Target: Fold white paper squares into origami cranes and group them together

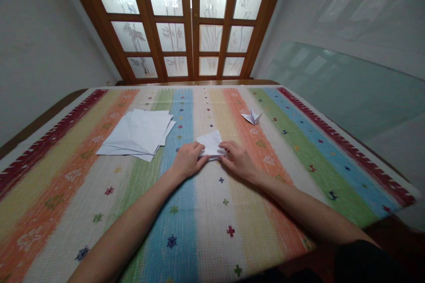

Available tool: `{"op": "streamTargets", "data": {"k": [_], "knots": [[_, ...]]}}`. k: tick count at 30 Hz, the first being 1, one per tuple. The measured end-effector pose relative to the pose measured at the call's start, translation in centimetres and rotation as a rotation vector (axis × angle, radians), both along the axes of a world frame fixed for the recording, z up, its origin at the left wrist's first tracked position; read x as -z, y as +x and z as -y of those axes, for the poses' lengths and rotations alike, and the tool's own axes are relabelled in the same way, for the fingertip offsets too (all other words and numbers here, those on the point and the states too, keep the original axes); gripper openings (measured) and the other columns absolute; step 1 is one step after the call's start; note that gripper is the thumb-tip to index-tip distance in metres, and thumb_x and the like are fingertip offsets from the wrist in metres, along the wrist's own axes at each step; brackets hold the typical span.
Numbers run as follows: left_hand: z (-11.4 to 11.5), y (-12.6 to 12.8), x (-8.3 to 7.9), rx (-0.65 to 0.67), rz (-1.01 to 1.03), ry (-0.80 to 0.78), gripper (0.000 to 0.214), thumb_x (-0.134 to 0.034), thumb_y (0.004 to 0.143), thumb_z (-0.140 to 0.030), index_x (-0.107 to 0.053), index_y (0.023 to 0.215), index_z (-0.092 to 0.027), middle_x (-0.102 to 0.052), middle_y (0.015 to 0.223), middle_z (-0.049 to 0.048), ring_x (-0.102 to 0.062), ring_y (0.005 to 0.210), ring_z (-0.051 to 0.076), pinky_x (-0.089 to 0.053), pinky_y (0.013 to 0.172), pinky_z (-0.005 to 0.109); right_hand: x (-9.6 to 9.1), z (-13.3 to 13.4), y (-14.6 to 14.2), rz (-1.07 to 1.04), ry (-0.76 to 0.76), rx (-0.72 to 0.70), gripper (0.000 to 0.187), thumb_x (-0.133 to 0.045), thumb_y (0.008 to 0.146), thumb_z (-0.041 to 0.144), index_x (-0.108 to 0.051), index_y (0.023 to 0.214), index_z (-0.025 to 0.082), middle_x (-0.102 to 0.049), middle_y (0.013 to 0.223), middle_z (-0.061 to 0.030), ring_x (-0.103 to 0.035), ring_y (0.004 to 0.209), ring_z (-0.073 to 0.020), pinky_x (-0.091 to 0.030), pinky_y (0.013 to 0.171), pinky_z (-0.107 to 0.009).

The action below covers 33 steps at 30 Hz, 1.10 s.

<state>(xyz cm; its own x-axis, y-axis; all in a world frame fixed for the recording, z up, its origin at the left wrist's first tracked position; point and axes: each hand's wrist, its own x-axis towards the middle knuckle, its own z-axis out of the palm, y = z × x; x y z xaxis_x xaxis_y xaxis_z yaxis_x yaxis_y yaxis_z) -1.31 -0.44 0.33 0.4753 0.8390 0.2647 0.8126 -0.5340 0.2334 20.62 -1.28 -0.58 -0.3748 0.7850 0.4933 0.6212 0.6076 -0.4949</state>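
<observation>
A small folded sheet of white paper (pixel 210 142) lies on the tablecloth between my hands. My left hand (pixel 189 158) grips its left edge, with the thumb along the near side and the fingers on top. At the right edge, my right hand (pixel 238 159) pinches the paper between thumb and fingers. Creases run across the paper, and its near edge looks layered. Beyond my right hand sits a folded paper crane (pixel 252 117) with pointed tips. To the left of my left hand rests a loose stack of white paper sheets (pixel 136 132).
A striped, patterned tablecloth (pixel 172 230) covers the table. Wooden doors with frosted glass panes (pixel 171 36) stand behind the far edge. A pale glass panel (pixel 345 84) leans by the right wall.
</observation>
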Motion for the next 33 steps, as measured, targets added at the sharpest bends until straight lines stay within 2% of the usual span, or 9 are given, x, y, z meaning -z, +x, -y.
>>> {"op": "streamTargets", "data": {"k": [6, 10, 13, 15, 18, 22, 25, 28, 33], "knots": [[0.0, -0.1, 0.5, 0.133, -0.072, 0.071, 0.028, -0.042, 0.096, -0.028, -0.065, 0.084, -0.017, -0.067, 0.088, 0.0097, -0.062, 0.083, 0.022, -0.045, 0.076, 0.037, 0.8, -0.1, 0.5, -0.125, -0.176, 0.02, 0.037, -0.059, 0.078, 0.016, -0.056, 0.114, 0.021, -0.064, 0.104, -0.0079, -0.063, 0.08, -0.0187, -0.054, 0.074, -0.036], [0.0, -0.3, 0.9, 0.105, 0.007, 0.086, 0.025, -0.045, 0.094, -0.024, -0.068, 0.084, -0.019, -0.069, 0.087, 0.0089, -0.061, 0.082, 0.022, -0.046, 0.074, 0.036, 1.0, -0.1, 0.4, -0.226, -0.234, 0.071, 0.041, -0.061, 0.078, 0.023, -0.052, 0.118, 0.021, -0.064, 0.099, -0.0075, -0.063, 0.075, -0.0178, -0.053, 0.068, -0.034], [0.0, -0.5, 1.2, 0.06, 0.12, 0.075, 0.021, -0.049, 0.091, -0.021, -0.069, 0.082, -0.02, -0.069, 0.086, 0.0075, -0.062, 0.082, 0.021, -0.048, 0.075, 0.034, 1.1, 0.1, 0.4, -0.24, -0.197, 0.141, 0.03, -0.063, 0.079, 0.03, -0.056, 0.106, 0.02, -0.064, 0.091, -0.0069, -0.062, 0.071, -0.0182, -0.052, 0.064, -0.033], [0.0, -0.5, 1.3, 0.015, 0.194, 0.062, 0.017, -0.052, 0.087, -0.018, -0.068, 0.08, -0.02, -0.069, 0.085, 0.0057, -0.063, 0.082, 0.02, -0.049, 0.075, 0.032, 1.1, 0.2, 0.4, -0.195, -0.154, 0.164, 0.022, -0.063, 0.081, 0.033, -0.058, 0.098, 0.019, -0.064, 0.085, -0.0065, -0.061, 0.072, -0.0194, -0.051, 0.064, -0.033], [0.1, -0.2, 1.3, -0.054, 0.292, 0.033, 0.014, -0.055, 0.081, -0.014, -0.066, 0.075, -0.02, -0.067, 0.079, 0.0029, -0.063, 0.076, 0.017, -0.048, 0.071, 0.029, 1.0, 0.3, 0.4, -0.092, -0.041, 0.114, 0.015, -0.058, 0.087, 0.033, -0.063, 0.09, 0.02, -0.066, 0.091, -0.0089, -0.061, 0.085, -0.0225, -0.051, 0.075, -0.038], [0.4, 0.3, 1.2, -0.104, 0.354, 0.028, 0.013, -0.055, 0.084, -0.022, -0.063, 0.074, -0.019, -0.065, 0.074, 0.0021, -0.06, 0.066, 0.015, -0.046, 0.065, 0.027, 0.7, 0.3, 0.2, 0.084, 0.064, 0.048, 0.026, -0.048, 0.095, 0.029, -0.071, 0.087, 0.021, -0.069, 0.096, -0.0094, -0.058, 0.096, -0.0246, -0.045, 0.087, -0.043], [0.7, 0.5, 1.1, -0.081, 0.316, 0.066, 0.021, -0.048, 0.091, -0.03, -0.062, 0.079, -0.019, -0.064, 0.075, 0.0033, -0.06, 0.066, 0.015, -0.045, 0.063, 0.027, 0.3, 0.2, -0.3, 0.255, 0.059, -0.022, 0.026, -0.05, 0.094, 0.033, -0.073, 0.095, 0.022, -0.07, 0.097, -0.0092, -0.056, 0.1, -0.0268, -0.041, 0.09, -0.047], [1.1, 0.7, 1.2, -0.026, 0.201, 0.14, 0.023, -0.043, 0.093, -0.027, -0.06, 0.082, -0.019, -0.063, 0.079, 0.0054, -0.06, 0.07, 0.016, -0.045, 0.064, 0.027, 0.1, 0.0, -1.3, 0.388, 0.042, -0.107, 0.028, -0.052, 0.093, 0.037, -0.07, 0.105, 0.019, -0.068, 0.106, -0.0124, -0.055, 0.103, -0.0287, -0.041, 0.09, -0.047], [1.4, 0.9, 1.4, 0.056, 0.088, 0.185, 0.025, -0.037, 0.095, -0.024, -0.058, 0.083, -0.019, -0.062, 0.085, 0.0075, -0.059, 0.073, 0.017, -0.046, 0.067, 0.029, 0.5, -0.8, -3.2, 0.502, 0.05, -0.168, 0.033, -0.05, 0.092, 0.041, -0.067, 0.101, 0.014, -0.064, 0.111, -0.0182, -0.051, 0.111, -0.0341, -0.04, 0.094, -0.053]]}}
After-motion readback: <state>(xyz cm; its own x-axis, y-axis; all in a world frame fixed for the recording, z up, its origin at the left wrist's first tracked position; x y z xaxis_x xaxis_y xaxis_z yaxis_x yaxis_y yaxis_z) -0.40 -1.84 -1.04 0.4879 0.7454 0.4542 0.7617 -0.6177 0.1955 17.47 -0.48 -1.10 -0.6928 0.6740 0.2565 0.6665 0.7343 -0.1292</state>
